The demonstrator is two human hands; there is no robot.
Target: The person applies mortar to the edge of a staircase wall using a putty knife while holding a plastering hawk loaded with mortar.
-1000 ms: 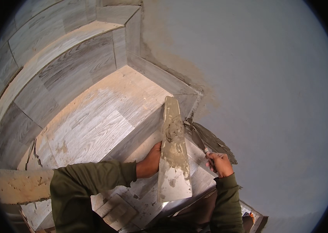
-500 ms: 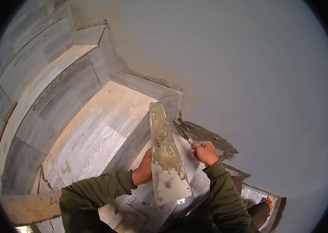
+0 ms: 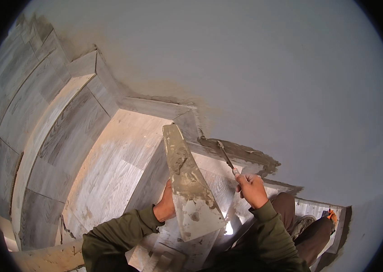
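Note:
My left hand is closed at the underside of a long, tapering flat plate carrying grey-brown mortar. The fingers and any handle beneath it are hidden. My right hand grips a small trowel by its handle. The trowel's narrow blade points up and away, against a band of wet mortar along the grey wall. This mortar lies just above a stair's side edge, to the right of the plate's far end.
Wood-look tiled stairs step off to the left. Skirting tiles follow the painted wall. A mortar-smeared, block-like object lies low in the middle. My bent legs are at lower right, near an orange item.
The right hand and small trowel have moved right along the mortar band, which looks flatter and smoother. The plate has tilted slightly, its far end shifting left. The whole view has shifted too.

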